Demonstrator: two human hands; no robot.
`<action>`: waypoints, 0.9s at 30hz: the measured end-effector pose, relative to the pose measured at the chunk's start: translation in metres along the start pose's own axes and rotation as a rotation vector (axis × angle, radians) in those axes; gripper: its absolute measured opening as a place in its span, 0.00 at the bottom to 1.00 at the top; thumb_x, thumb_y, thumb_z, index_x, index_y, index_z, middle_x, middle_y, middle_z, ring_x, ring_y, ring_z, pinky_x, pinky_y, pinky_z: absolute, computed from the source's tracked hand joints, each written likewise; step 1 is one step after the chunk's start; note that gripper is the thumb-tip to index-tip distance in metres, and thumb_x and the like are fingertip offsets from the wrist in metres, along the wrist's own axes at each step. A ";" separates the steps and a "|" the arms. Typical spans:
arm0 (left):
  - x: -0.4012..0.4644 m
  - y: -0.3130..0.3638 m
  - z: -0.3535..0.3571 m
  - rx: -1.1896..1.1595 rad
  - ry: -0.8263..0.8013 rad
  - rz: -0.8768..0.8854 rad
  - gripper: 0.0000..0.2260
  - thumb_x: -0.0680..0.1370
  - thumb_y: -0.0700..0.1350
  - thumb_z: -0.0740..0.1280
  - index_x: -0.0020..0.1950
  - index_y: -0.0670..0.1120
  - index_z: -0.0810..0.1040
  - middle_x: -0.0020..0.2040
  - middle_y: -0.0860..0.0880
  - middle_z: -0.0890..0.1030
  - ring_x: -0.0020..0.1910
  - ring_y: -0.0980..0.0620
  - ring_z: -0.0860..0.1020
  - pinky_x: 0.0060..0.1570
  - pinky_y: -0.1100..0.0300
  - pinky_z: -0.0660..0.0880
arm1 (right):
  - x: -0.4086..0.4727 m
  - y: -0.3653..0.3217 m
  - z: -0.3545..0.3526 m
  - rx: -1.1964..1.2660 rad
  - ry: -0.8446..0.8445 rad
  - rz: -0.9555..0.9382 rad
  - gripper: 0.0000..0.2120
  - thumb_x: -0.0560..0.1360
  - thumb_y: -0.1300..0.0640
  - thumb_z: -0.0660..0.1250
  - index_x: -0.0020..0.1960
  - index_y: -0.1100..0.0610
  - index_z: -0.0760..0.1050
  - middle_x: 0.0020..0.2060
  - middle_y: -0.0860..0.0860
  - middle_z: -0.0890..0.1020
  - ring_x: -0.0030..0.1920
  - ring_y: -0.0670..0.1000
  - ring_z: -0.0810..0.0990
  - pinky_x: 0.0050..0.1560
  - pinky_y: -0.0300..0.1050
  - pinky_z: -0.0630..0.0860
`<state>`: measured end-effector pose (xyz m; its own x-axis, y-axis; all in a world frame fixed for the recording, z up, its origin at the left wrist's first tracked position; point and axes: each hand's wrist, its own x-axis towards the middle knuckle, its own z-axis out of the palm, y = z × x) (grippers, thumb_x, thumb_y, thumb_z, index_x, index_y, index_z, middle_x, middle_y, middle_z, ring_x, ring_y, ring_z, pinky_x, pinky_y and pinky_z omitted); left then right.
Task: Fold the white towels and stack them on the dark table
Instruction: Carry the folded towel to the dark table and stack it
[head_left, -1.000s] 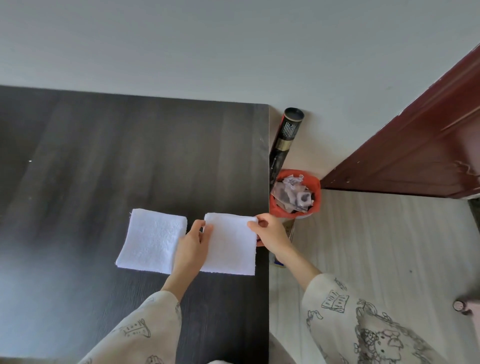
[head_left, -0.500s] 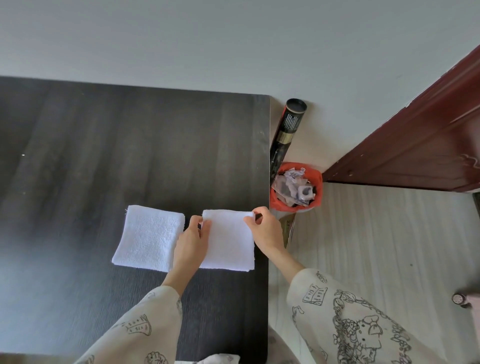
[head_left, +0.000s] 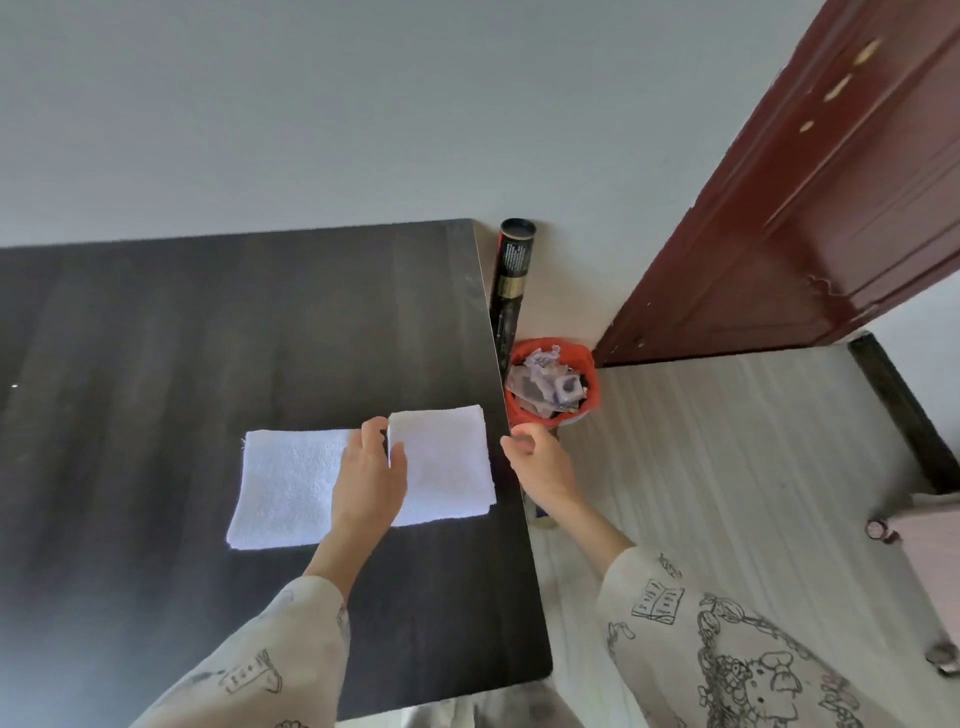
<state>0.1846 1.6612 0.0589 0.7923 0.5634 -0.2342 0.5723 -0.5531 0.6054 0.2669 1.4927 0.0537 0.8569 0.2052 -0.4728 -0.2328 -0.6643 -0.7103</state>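
Two folded white towels lie side by side on the dark table (head_left: 208, 338). The left towel (head_left: 285, 483) is flat, partly hidden by my wrist. The right towel (head_left: 447, 462) lies close to the table's right edge. My left hand (head_left: 371, 473) rests over the gap between them, thumb and fingers on the right towel's left edge. Just past the table's right edge, my right hand (head_left: 535, 457) hovers off the towel with loosely curled fingers, holding nothing.
An orange bin (head_left: 553, 384) full of scraps stands on the floor by the table's right edge. A black tube (head_left: 511, 275) leans against the wall behind it. A dark red door (head_left: 831, 218) stands to the right.
My right hand has let go of the right towel's far corner and moved off past the table edge. The head view has tilted and swung.
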 end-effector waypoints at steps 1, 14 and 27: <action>-0.007 0.000 -0.001 -0.014 0.020 0.044 0.14 0.80 0.44 0.58 0.65 0.44 0.67 0.63 0.45 0.72 0.53 0.47 0.74 0.50 0.53 0.74 | -0.007 0.004 -0.002 0.014 0.005 0.008 0.16 0.79 0.52 0.59 0.64 0.57 0.70 0.56 0.50 0.77 0.58 0.49 0.75 0.53 0.40 0.70; -0.169 0.104 0.088 0.011 -0.592 0.602 0.11 0.80 0.41 0.58 0.61 0.42 0.74 0.57 0.45 0.76 0.56 0.48 0.75 0.50 0.65 0.65 | -0.233 0.157 -0.116 0.467 0.508 0.217 0.09 0.79 0.56 0.61 0.56 0.59 0.75 0.45 0.53 0.82 0.43 0.50 0.81 0.45 0.42 0.76; -0.410 0.316 0.284 0.172 -0.901 1.237 0.09 0.79 0.41 0.61 0.57 0.45 0.76 0.51 0.50 0.79 0.46 0.55 0.76 0.48 0.64 0.70 | -0.466 0.404 -0.295 0.752 0.965 0.415 0.07 0.79 0.58 0.61 0.53 0.59 0.75 0.40 0.52 0.81 0.39 0.49 0.79 0.39 0.39 0.73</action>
<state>0.1002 1.0811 0.1300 0.5991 -0.7973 -0.0730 -0.5516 -0.4772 0.6841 -0.0911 0.9164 0.1410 0.5689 -0.7263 -0.3858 -0.4904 0.0771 -0.8681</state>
